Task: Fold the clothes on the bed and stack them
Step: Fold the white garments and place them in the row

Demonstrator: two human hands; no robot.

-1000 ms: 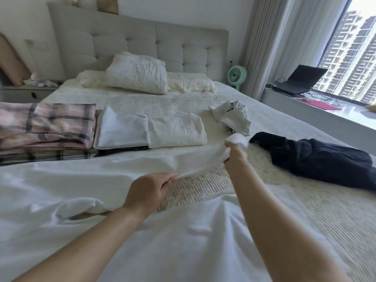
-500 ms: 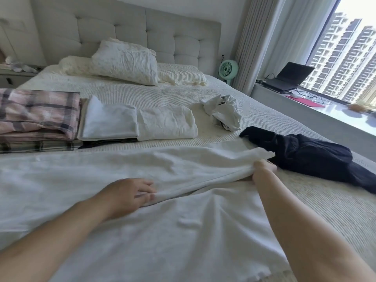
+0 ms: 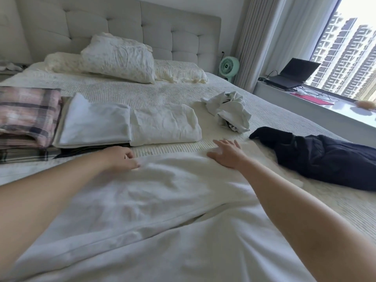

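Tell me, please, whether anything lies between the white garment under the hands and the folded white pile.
Nothing visible does: only a bare strip of bedspread separates the white garment from the folded white pile.

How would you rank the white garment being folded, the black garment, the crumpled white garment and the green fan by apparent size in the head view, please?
1. White garment being folded, nearest the camera
2. Black garment
3. Crumpled white garment
4. Green fan, farthest away
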